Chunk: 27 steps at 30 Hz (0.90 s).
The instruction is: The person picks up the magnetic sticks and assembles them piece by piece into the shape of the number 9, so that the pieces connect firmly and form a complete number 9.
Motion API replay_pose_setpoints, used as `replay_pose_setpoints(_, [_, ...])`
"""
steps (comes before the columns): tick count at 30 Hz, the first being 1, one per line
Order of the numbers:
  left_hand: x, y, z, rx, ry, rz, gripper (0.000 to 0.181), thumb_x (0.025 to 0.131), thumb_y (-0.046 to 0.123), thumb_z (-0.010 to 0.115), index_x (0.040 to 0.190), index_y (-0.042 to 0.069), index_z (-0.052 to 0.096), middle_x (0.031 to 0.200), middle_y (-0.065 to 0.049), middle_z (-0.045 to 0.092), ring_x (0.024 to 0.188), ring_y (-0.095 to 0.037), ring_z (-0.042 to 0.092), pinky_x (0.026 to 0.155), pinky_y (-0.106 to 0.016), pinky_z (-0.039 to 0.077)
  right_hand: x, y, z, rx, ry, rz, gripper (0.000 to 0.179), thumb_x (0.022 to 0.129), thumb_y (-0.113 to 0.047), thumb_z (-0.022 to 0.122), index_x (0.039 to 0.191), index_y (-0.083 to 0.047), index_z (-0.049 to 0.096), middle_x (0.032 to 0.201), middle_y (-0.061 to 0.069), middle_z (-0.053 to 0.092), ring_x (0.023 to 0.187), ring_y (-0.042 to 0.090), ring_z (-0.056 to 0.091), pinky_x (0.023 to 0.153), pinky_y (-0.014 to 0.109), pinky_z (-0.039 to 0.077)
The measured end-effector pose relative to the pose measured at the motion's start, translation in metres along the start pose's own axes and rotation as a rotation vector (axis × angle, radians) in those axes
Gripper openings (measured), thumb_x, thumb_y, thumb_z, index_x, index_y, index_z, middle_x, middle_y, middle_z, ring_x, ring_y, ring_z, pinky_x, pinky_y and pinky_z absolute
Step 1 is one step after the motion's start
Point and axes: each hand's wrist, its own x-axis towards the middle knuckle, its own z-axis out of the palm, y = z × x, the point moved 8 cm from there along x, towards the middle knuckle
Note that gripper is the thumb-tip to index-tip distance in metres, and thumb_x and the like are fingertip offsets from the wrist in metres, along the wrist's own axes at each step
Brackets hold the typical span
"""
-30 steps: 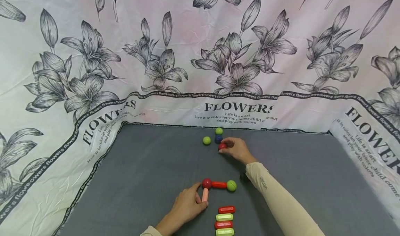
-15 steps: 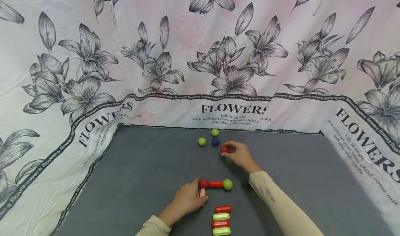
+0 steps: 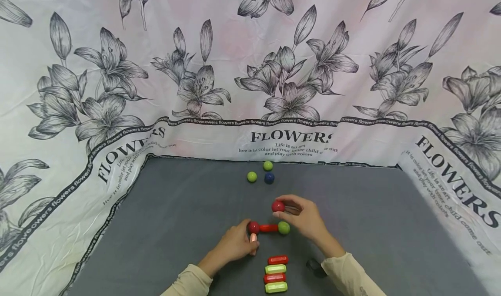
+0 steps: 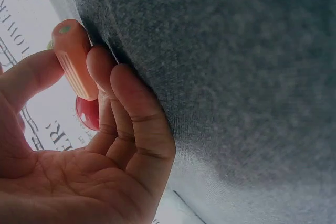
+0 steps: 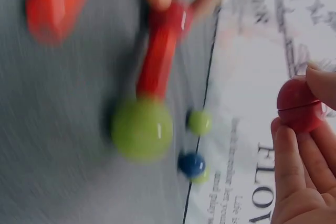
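Note:
My left hand (image 3: 236, 243) pinches a salmon-coloured rod (image 4: 75, 61) between thumb and fingers. That rod joins a red ball (image 3: 253, 227), from which a red rod (image 3: 268, 228) runs right to a green ball (image 3: 283, 227). In the left wrist view the red ball is partly hidden behind my fingers. My right hand (image 3: 303, 215) holds another red ball (image 5: 300, 103) in its fingertips, with a seam line around its middle. In the head view it hangs beyond the joined green ball, a little to its left.
Two green balls (image 3: 252, 176) and a blue ball (image 3: 269, 178) lie at the back of the grey table. Nearer me is a column of red and yellow-green rods (image 3: 275, 269). A dark object (image 3: 315, 267) sits by my right sleeve. A flowered cloth (image 3: 289, 139) closes off the back.
My right hand has carried the red ball away from the blue and green balls, toward me and the joined pieces. My left hand stays at the salmon rod.

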Motion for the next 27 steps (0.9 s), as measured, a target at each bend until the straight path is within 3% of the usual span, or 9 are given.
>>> replay_pose_setpoints(6, [0.002, -0.003, -0.002, -0.027, -0.002, 0.001, 0.069, 0.083, 0.022, 0.076, 0.139, -0.008, 0.048, 0.062, 0.006, 0.065, 0.053, -0.007, 0.053, 0.051, -0.026, 0.04, -0.039, -0.008, 0.03, 0.153, -0.068, 0.007, 0.043, 0.082, -0.016, 0.083, 0.121, -0.003, 0.069, 0.121, 0.017, 0.071, 0.109, 0.015, 0.071, 0.092, 0.024, 0.056])
replay_pose_setpoints(10, [0.003, -0.002, -0.002, -0.048, -0.002, 0.015, 0.068, 0.083, 0.019, 0.075, 0.139, -0.009, 0.047, 0.061, 0.005, 0.066, 0.053, -0.007, 0.054, 0.05, -0.024, 0.04, -0.06, -0.004, 0.05, 0.178, -0.1, 0.045, 0.045, 0.082, -0.019, 0.083, 0.121, -0.001, 0.068, 0.122, 0.021, 0.069, 0.108, 0.008, 0.07, 0.092, 0.025, 0.056])
replay_pose_setpoints(17, [0.002, -0.001, -0.005, -0.057, 0.006, 0.027, 0.067, 0.082, 0.018, 0.076, 0.138, -0.009, 0.049, 0.062, 0.003, 0.064, 0.053, -0.007, 0.052, 0.05, -0.024, 0.039, -0.084, 0.012, 0.078, 0.171, -0.112, 0.172, 0.048, 0.08, -0.026, 0.086, 0.12, -0.007, 0.07, 0.121, 0.015, 0.071, 0.106, 0.012, 0.072, 0.088, 0.026, 0.057])
replay_pose_setpoints(27, [0.001, -0.001, -0.005, -0.074, -0.017, 0.001, 0.064, 0.086, 0.021, 0.076, 0.137, -0.007, 0.05, 0.062, 0.004, 0.064, 0.053, -0.008, 0.05, 0.049, -0.023, 0.037, -0.094, 0.012, 0.101, 0.046, -0.106, 0.051, 0.043, 0.081, -0.029, 0.084, 0.117, -0.01, 0.071, 0.116, 0.009, 0.071, 0.102, 0.01, 0.07, 0.08, 0.025, 0.059])
